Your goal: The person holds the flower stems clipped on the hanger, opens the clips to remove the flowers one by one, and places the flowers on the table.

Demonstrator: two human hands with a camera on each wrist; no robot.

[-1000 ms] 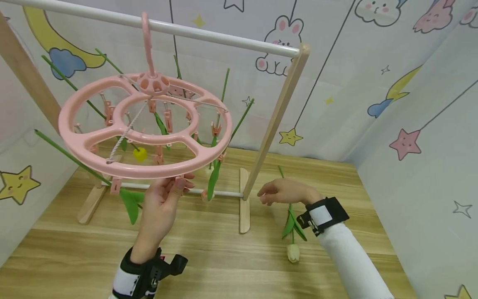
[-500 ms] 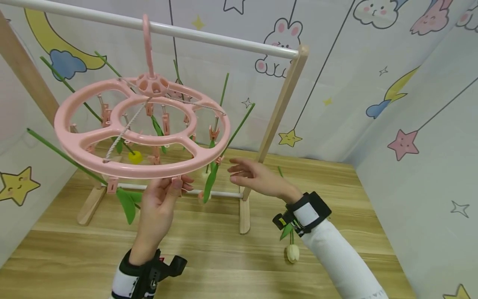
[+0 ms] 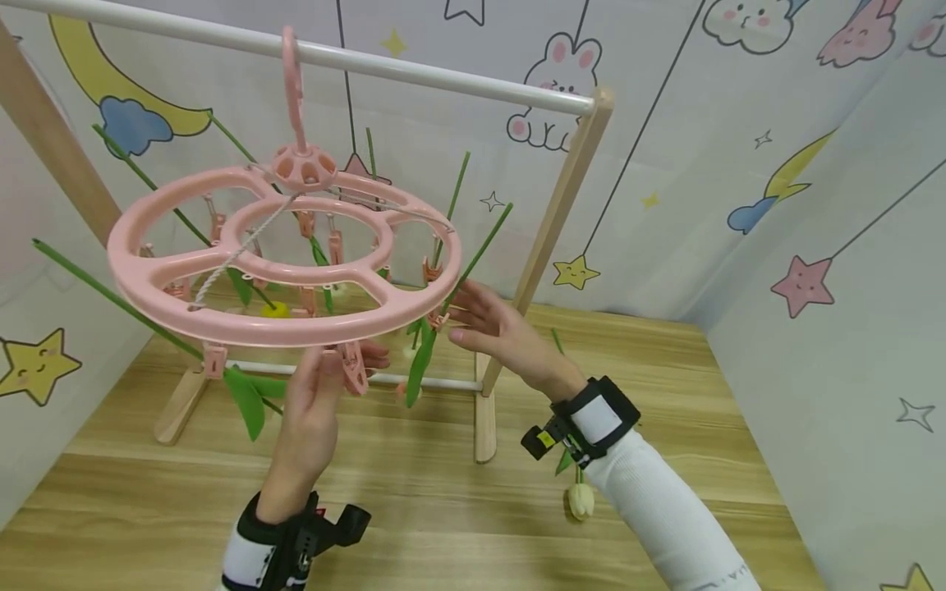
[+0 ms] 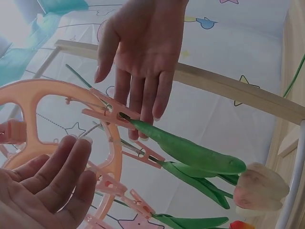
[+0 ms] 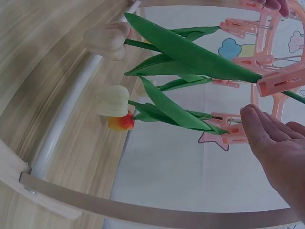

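Note:
A round pink clip hanger (image 3: 296,332) hangs by its hook from a white rail. Several artificial tulips hang head down in its clothespins, stems pointing up. My left hand (image 3: 310,410) is under the front rim beside a tilted clothespin (image 3: 355,369) that holds no flower; its fingers look loose in the left wrist view. My right hand (image 3: 510,336), fingers extended, is at the right rim, close to a clothespin holding a tulip (image 4: 259,188). Whether it touches the rim or that clothespin I cannot tell. A white tulip (image 3: 580,501) lies on the table, partly hidden by my right wrist.
The rack has wooden side posts (image 3: 562,205), a white top rail (image 3: 443,74) and a low white crossbar (image 3: 451,383). Its wooden feet (image 3: 484,427) stand on the wood-grain table (image 3: 429,509). Walls with printed stars and clouds enclose the back and sides.
My right hand has moved left from above the lying tulip to the hanger's right rim. My left hand has let go of the front clothespin, which now hangs tilted. The hanger has shifted slightly.

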